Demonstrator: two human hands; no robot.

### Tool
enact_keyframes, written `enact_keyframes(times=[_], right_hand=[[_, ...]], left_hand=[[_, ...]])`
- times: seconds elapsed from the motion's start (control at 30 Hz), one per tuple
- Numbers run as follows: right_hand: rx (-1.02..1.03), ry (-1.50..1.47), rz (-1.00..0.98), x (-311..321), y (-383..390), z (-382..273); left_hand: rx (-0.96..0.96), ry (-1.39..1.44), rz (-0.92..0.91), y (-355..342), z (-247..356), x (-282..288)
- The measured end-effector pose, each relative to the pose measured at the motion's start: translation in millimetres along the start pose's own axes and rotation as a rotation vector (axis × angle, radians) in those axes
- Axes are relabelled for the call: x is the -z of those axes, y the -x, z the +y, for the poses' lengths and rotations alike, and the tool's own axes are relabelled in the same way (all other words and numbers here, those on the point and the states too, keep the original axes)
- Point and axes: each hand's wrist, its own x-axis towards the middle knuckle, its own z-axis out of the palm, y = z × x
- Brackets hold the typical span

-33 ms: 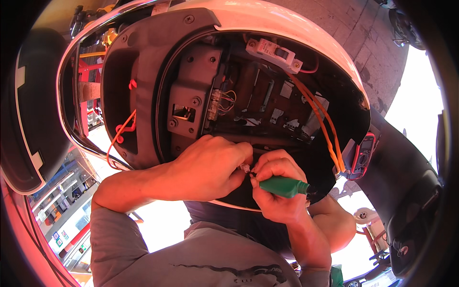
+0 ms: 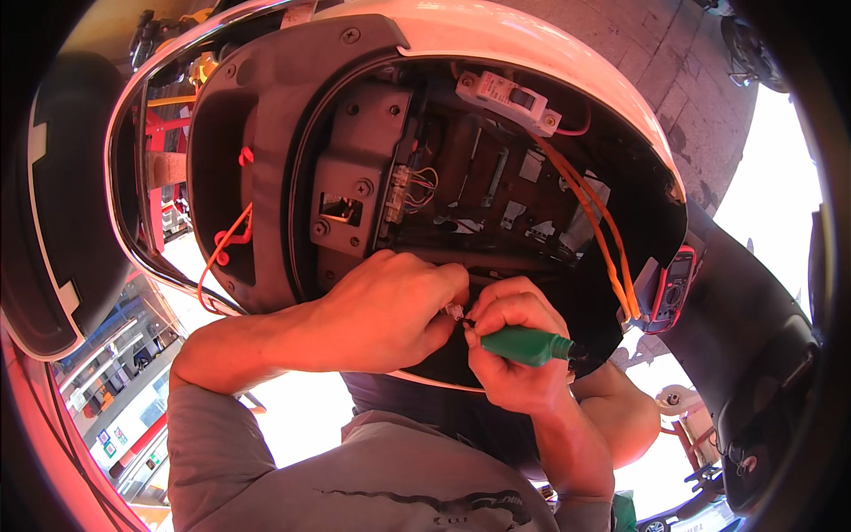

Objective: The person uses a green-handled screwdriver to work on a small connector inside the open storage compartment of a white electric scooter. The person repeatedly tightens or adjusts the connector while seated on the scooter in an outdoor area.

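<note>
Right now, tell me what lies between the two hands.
In the head view, a small pale piece and a dark tip lie between the left hand and right hand.

Small red print (image 2: 490, 89) on white breaker (image 2: 510, 100), dark lettering (image 2: 503, 502) on grey shirt (image 2: 301, 496)

The person wears a grey shirt (image 2: 355, 474) with a loose left sleeve (image 2: 213, 434) ending near the elbow, a thin, jagged black print (image 2: 496, 503) across the shirt's front, and dark legwear (image 2: 443, 417) showing just beyond the shirt's hem.
</note>
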Motion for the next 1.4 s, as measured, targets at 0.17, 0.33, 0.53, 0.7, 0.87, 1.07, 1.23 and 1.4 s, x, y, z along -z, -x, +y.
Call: enact_keyframes(times=[0.17, 0.33, 0.53, 0.7, 0.87, 1.07, 1.23, 1.4], right_hand=[[0.043, 0.018, -0.039, 2.2, -1.5, 2.7], [-0.019, -0.029, -0.011, 0.0, -0.1, 0.7], [-0.006, -0.011, -0.001, -1.1, 0.2, 0.4], [0.036, 0.022, -0.012, -0.8, -0.5, 0.5], [0.085, 0.052, -0.023, -0.8, -1.7, 0.2], [0.074, 0.038, -0.018, -1.3, -1.8, -1.3], [0.057, 0.042, -0.012, -2.6, -1.1, -1.6], [0.057, 0.063, -0.016, -3.0, -2.0, -3.6]], left_hand=[[-0.012, -0.009, 0.002, 0.1, 0.6, 0.7], [0.018, -0.013, -0.022, -0.9, 2.9, 2.5], [0.011, -0.007, -0.016, -0.7, 1.9, 1.6], [-0.001, -0.011, -0.014, -0.7, 2.4, 2.2], [0.004, -0.014, -0.015, -0.4, 1.9, 2.3], [-0.003, -0.001, 0.001, 0.1, 1.4, 1.8], [-0.02, -0.008, 0.012, 0.8, 0.9, 1.3], [-0.053, -0.031, 0.01, 1.1, 0.1, 1.1]])
